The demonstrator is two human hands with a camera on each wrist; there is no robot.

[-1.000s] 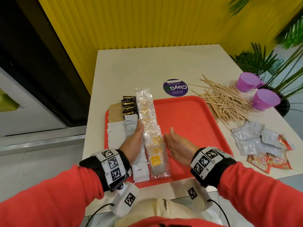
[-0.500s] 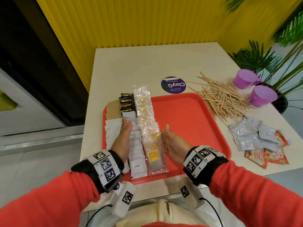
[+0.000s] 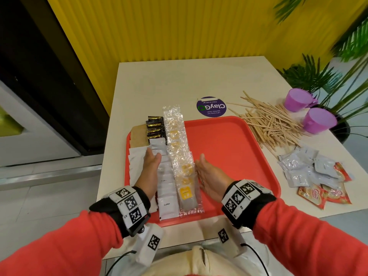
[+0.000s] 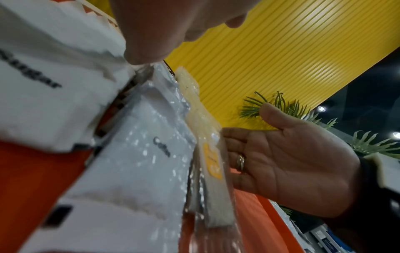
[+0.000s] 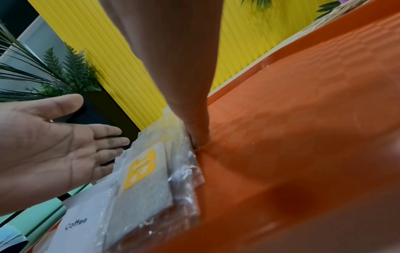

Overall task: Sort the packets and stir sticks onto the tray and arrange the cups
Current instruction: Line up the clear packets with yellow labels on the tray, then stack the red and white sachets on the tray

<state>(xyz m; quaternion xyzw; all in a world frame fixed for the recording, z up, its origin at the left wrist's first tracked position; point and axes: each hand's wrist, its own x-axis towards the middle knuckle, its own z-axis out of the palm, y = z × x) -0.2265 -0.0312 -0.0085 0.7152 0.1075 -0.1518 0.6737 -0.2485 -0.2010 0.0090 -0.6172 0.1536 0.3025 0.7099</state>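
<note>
On the red tray (image 3: 229, 148) lie rows of packets: white sugar packets (image 3: 136, 160) at the left, white coffee packets (image 3: 167, 204) with black-gold ones (image 3: 155, 127) behind, and clear tea-bag packets (image 3: 180, 148). My left hand (image 3: 150, 168) lies flat with straight fingers on the white rows. My right hand (image 3: 209, 174) stands on edge, palm against the right side of the clear packets (image 5: 147, 184). Wooden stir sticks (image 3: 272, 124), loose silver and red packets (image 3: 310, 172) and two purple cups (image 3: 318, 120) sit on the table to the right.
A round purple sticker (image 3: 211, 106) is on the table behind the tray. A yellow ribbed wall (image 3: 179, 26) stands at the back, and a potted plant (image 3: 338, 76) at the right edge. The tray's right half is bare.
My left hand has slid left from the side of the clear packets onto the white rows. The right hand stays against the clear packets.
</note>
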